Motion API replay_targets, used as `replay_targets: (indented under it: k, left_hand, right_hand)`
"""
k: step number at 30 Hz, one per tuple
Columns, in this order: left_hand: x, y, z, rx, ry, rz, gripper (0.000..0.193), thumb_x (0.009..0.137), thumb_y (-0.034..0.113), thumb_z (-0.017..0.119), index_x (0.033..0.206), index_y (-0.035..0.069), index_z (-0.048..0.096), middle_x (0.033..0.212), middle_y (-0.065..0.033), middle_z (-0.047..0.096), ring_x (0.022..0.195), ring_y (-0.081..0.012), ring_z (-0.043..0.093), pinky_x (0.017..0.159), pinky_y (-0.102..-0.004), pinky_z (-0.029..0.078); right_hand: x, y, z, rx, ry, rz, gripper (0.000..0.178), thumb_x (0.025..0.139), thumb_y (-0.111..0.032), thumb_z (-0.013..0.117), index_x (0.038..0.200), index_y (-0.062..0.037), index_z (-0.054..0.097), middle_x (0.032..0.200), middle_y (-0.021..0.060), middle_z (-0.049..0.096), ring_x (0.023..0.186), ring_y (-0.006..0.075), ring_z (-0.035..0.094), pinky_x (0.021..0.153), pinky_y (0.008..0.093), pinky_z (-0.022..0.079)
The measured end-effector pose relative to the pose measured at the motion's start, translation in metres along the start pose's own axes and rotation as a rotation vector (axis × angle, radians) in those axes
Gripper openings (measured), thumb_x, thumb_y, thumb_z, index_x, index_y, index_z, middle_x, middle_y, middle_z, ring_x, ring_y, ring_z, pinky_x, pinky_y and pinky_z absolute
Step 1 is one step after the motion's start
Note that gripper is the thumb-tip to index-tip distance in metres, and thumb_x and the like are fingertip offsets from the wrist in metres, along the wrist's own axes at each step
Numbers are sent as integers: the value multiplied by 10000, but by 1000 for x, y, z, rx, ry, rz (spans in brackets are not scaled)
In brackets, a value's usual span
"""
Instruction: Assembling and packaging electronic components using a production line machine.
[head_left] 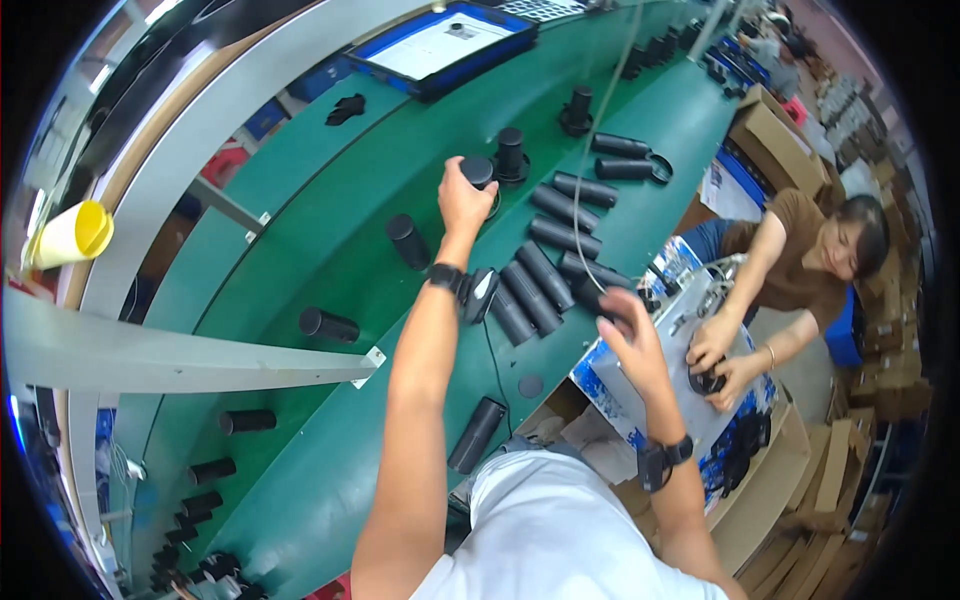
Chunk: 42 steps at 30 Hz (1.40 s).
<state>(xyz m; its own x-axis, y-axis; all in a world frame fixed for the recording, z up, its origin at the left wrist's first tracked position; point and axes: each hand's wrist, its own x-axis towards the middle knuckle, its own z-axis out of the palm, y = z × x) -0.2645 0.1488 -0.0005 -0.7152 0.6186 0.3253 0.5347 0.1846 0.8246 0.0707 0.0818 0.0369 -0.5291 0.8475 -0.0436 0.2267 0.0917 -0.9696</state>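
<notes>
A blue tray sat at the far side with a printed white sheet in it, and nearer lay a crumpled scrap of black cloth, while off to the left a yellow roll-shaped thing showed above a pale metal beam. Over on the right, a co-worker in a brown top leaned over a side table with a blue-and-white edge, an open cardboard box stood beyond, and flattened cardboard leaned behind, near stacked brown cartons.
</notes>
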Motion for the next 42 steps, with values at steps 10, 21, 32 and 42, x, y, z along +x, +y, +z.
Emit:
replay_targets:
  k: [10, 21, 32, 42]
  left_hand:
    - [23, -43, 16, 405, 70, 184, 687, 744, 419, 735, 1255, 27, 495, 1185, -209, 571, 1094, -390, 541, 945, -476, 436]
    - [-32, -101, -86, 635, -141, -60, 500, 740, 444, 752, 1060, 85, 615, 920, -130, 644, 821, -293, 638, 707, -423, 515]
    - [-147, 121, -57, -743, -1369, 81, 501, 749, 297, 751, 1133, 1, 624, 1081, -103, 645, 1009, -183, 603, 902, -316, 466]
    - [-269, 151, -16, -940, -1467, -330, 595, 884, 127, 651, 1388, 37, 349, 1151, -120, 579, 985, -146, 594, 825, -277, 484]
  right_hand:
    - [-103, 48, -20, 125, 128, 386, 482, 889, -97, 643, 1315, -24, 430, 1097, 91, 630, 987, 124, 570, 831, 268, 464]
    - [-115, 48, -22, 192, 41, 387, 437, 904, -82, 612, 1303, -15, 445, 1087, 81, 630, 996, 124, 575, 876, 263, 445]
    - [-52, -16, -15, 973, -568, 341, 515, 995, -404, 445, 1282, 21, 479, 1104, 168, 635, 1047, 236, 617, 923, 355, 489]
    - [-106, 8, -60, 963, 444, 73, 510, 956, -294, 543, 1338, -2, 375, 1111, 138, 570, 1033, 249, 595, 906, 379, 497]
